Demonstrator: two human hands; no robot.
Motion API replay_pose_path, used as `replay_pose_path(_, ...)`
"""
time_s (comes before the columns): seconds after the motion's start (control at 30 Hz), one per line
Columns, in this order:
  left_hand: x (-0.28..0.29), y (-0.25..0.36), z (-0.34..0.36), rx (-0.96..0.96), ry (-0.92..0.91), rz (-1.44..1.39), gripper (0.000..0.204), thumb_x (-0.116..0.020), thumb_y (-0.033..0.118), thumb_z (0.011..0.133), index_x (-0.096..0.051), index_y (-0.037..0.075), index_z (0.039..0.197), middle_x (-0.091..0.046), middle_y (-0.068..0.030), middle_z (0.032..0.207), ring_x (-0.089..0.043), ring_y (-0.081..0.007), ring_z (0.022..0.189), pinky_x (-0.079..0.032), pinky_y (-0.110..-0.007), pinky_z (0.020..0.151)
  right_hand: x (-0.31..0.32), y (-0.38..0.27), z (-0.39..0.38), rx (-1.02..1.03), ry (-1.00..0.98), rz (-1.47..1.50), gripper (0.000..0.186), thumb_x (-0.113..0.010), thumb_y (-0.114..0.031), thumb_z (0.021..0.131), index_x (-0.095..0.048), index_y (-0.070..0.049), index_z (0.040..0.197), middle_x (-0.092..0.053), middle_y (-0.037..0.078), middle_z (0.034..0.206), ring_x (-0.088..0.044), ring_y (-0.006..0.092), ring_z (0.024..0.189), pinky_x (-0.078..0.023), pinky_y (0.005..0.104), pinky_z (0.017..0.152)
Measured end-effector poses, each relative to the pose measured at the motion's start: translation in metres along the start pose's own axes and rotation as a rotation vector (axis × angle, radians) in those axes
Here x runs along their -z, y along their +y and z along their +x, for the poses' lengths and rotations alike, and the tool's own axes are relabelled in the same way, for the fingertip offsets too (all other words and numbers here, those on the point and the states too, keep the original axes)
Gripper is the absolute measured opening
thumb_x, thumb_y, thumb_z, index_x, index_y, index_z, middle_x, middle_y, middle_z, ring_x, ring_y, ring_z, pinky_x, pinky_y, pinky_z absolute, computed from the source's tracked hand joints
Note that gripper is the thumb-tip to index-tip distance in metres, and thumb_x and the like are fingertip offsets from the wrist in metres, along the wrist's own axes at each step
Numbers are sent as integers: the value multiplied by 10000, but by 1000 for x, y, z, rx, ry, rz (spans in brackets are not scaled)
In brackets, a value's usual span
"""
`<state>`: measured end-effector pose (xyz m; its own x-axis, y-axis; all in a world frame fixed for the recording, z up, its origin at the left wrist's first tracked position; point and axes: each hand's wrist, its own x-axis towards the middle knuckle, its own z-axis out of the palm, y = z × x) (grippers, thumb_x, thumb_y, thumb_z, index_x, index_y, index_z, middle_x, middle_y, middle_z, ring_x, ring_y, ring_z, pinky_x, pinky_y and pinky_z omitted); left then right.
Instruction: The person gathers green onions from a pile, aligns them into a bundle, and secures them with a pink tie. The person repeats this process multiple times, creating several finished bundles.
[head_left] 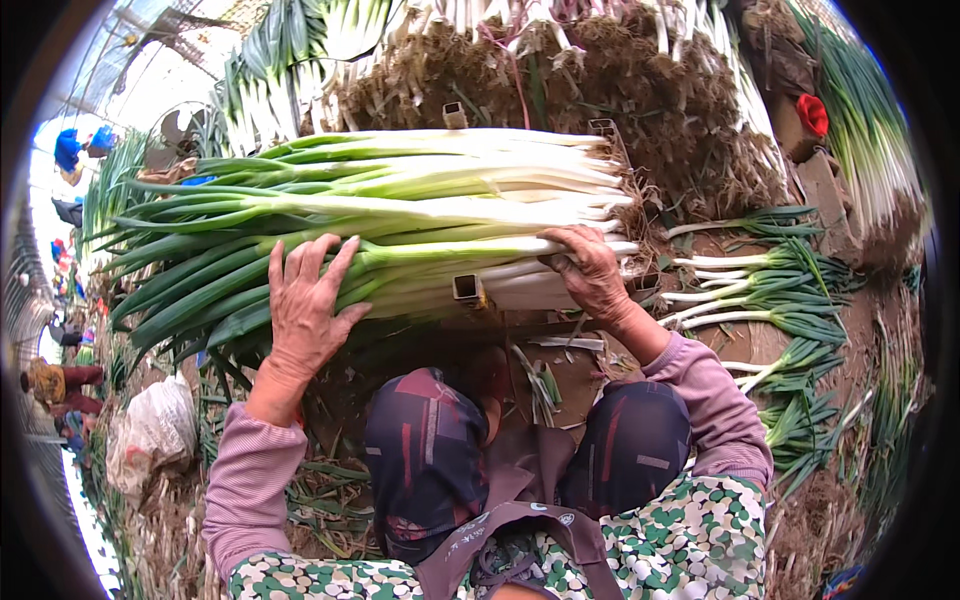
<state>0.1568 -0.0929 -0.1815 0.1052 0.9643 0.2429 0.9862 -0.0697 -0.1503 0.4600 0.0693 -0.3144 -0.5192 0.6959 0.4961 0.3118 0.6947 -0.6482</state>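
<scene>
A thick pile of large green onions (pixel 440 205) lies crosswise before me, white root ends to the right and green leaves to the left. My left hand (pixel 308 305) rests on the leaves at the near side, its fingers spread apart. Toward the root end, my right hand (pixel 590 272) has its fingers curled over the white shank of a single green onion (pixel 455 250) on the near top of the pile. That stalk runs leftward to my left hand's fingertips. Its underside and my right thumb are partly hidden.
Square metal posts (pixel 467 288) stand up beside the pile. Beyond it is a tall stack of rooty onions (pixel 640 110). Small onion bundles (pixel 750 285) lie on the right-hand ground. A white plastic bag (pixel 155 430) sits at left; a person (pixel 65 385) is farther off.
</scene>
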Motion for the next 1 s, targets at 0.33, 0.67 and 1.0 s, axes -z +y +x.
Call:
replay_pose_path(0.33,12,-3,26,-65,43,-5,528,-819,132,548,-586,94,1020,-517,-89,1078,-481,-306,1057,-340,-447,971,7,-13,3,-42,39,149,294,-734,-94,759,-672,-57,1044,-661,122,1016,-591,309,985,-434,384,913)
replay_pose_path(0.67,-20,15,-10,-161,28,75,531,-650,70,725,-575,114,1249,-527,-121,1153,-491,-315,1143,-294,-497,1071,-6,6,-19,222,35,-63,381,-714,-104,797,-645,-73,1171,-639,93,1046,-578,292,1002,-427,392,910)
replay_pose_path(1.0,-27,5,-10,-185,61,12,418,-666,149,767,-662,236,1176,-559,-55,1122,-529,-236,1116,-270,-492,1111,-11,12,-25,237,24,-99,376,-713,-107,767,-660,-116,1139,-633,81,1051,-571,294,950,-426,418,887)
